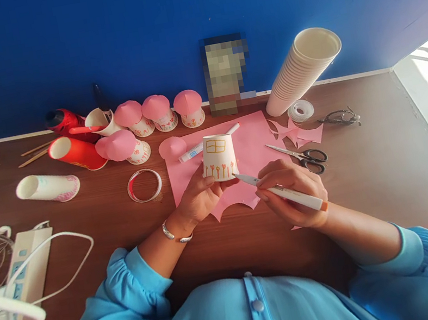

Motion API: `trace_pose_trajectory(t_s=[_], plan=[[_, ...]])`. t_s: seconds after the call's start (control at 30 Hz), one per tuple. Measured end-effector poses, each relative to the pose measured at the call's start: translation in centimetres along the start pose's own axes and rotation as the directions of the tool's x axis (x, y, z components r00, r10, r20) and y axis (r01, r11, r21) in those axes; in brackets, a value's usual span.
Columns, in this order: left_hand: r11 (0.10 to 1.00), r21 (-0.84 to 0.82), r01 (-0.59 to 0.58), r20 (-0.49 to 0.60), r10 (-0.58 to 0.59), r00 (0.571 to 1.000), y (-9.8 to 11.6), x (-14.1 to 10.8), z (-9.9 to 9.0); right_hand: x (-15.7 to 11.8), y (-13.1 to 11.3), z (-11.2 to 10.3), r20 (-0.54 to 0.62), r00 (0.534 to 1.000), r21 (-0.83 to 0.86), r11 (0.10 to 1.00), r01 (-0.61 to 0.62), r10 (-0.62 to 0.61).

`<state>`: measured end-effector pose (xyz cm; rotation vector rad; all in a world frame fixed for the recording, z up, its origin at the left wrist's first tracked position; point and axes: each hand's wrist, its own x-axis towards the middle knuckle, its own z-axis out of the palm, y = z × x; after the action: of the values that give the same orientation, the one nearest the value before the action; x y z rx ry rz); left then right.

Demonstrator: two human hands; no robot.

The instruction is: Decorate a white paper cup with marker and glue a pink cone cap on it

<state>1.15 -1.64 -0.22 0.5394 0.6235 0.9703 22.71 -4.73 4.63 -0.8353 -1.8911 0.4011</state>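
Note:
My left hand [200,198] grips a white paper cup [218,158], held upside down above a sheet of pink paper [184,176]. A yellow window is drawn near the cup's top, and a row of orange and yellow flowers runs along its lower edge. In my right hand [297,189] is a white marker [297,197] with an orange end. Its tip is at the lower right edge of the cup, close to the last flower. Another marker [192,153] and a small pink paper cone [173,151] lie on the pink sheet.
Several decorated cups with pink cone roofs [188,101] stand at the back. Scissors [300,157], pink scraps [296,133], clear tape [300,110] and a tall cup stack [301,70] are to the right. A tape ring [144,185], red cup [79,153] and power strip [29,264] are left.

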Motion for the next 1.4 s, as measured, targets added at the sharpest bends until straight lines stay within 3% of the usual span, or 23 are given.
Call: trace_pose_trajectory(t_s=[0.3,1.27,1.4], plan=[[0.999,0.012,-0.047,0.01,0.047,0.999,-0.33,0.06,-0.18,-0.01,0.16,0.14,-0.008,1.0,0.007,1.0,0.008,-0.008],[0.999,-0.031,-0.026,0.038,0.027,0.999,-0.41,0.14,-0.43,-0.03,0.12,0.12,-0.002,1.0,-0.015,1.0,-0.011,0.011],[0.999,-0.02,-0.027,0.047,0.028,0.998,-0.34,0.1,-0.28,-0.65,0.62,0.54,-0.071,0.996,0.054,0.997,0.052,-0.048]])
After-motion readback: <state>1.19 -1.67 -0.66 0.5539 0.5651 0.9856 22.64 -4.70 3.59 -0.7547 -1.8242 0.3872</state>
